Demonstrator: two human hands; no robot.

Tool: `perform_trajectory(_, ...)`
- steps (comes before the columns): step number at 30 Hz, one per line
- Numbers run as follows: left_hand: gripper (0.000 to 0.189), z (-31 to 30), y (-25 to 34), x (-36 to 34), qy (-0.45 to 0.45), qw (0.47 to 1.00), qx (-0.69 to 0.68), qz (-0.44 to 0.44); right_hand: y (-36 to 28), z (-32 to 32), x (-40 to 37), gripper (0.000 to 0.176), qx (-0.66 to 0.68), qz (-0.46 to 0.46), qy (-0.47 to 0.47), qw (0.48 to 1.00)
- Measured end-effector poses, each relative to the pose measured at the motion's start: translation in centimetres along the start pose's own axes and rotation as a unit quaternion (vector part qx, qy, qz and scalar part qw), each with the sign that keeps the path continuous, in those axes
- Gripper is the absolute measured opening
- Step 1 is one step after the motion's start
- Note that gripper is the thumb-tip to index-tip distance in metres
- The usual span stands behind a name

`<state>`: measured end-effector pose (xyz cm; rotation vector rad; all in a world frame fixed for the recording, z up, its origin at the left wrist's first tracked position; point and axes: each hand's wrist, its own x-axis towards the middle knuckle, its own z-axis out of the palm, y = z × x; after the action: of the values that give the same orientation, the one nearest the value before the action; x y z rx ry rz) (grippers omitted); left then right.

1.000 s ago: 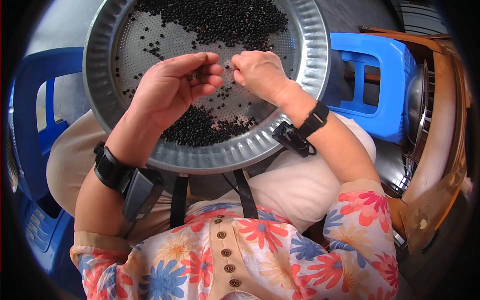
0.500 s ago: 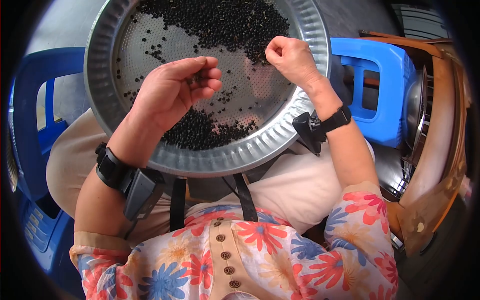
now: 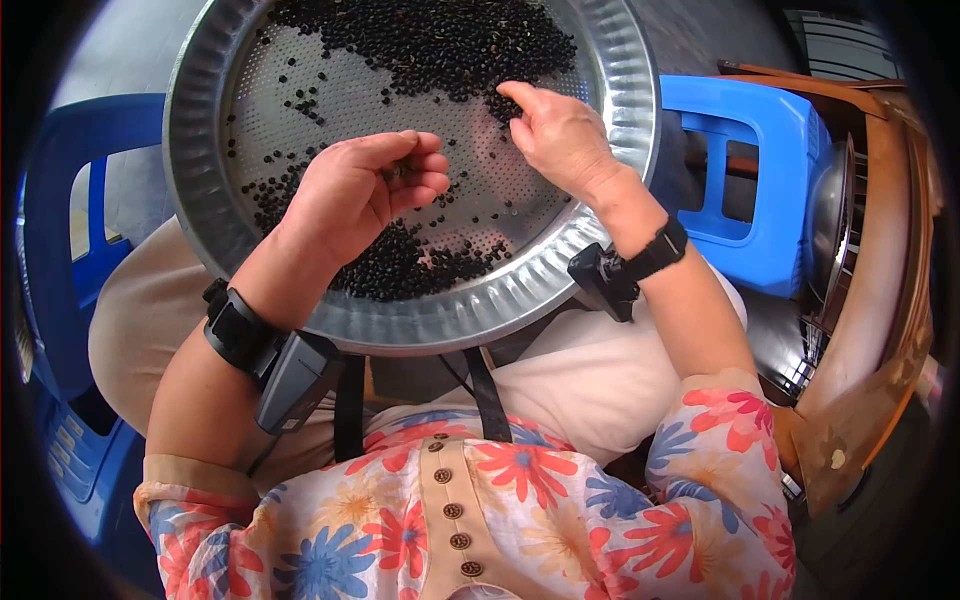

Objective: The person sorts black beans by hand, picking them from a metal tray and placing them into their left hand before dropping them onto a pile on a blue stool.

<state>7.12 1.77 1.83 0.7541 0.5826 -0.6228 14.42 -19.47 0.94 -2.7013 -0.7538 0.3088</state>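
Observation:
A round metal sieve (image 3: 622,60) with a fluted rim and perforated base lies over the lap. One large heap of black beans (image 3: 440,45) covers its far side, and a smaller heap of black beans (image 3: 385,265) lies near its front. My left hand (image 3: 365,185) hovers palm-up above the smaller heap, fingers curled toward the thumb around small dark bits that are too small to name. At the near edge of the large heap, my right hand (image 3: 562,140) stretches its index finger onto the beans, with the thumb apart below it.
Loose beans lie scattered across the sieve's base. A blue plastic stool (image 3: 775,190) stands at the right and a blue chair (image 3: 60,250) at the left. Wooden furniture (image 3: 870,290) with metal pans beside it is at the far right. Both wrists carry strapped black devices.
My right hand has moved left and slightly down, its pinch opening into an extended index finger at the beans. My left hand has shifted slightly right and down, still curled.

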Motion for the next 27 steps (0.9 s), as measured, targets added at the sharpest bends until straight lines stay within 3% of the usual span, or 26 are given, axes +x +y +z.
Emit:
perform_trajectory(3, 0.023, 0.1, 0.1, -0.1, -0.006, 1.000, 0.003, -0.001, -0.2, 0.3, -0.4, 0.022, -0.018, 0.019, -0.027, 0.999)
perform_trajectory(6, 0.023, 0.1, 0.1, -0.2, -0.009, 1.000, 0.003, -0.004, 0.1, -0.5, -0.8, 0.019, 0.053, -0.002, -0.065, 0.996)
perform_trajectory(8, 0.023, 0.2, 0.3, -0.3, -0.008, 1.000, 0.002, -0.002, 1.4, -1.1, -0.1, 0.016, 0.025, 0.040, 0.020, 0.999)
perform_trajectory(20, 0.024, 0.2, 0.1, -0.4, -0.018, 1.000, 0.007, -0.004, 2.0, 0.8, 0.3, 0.014, -0.027, 0.023, -0.018, 0.999)
perform_trajectory(27, 0.024, 0.2, 0.0, -0.4, -0.016, 1.000, 0.003, -0.007, 2.2, 0.9, 0.1, 0.010, 0.028, 0.031, -0.022, 0.999)
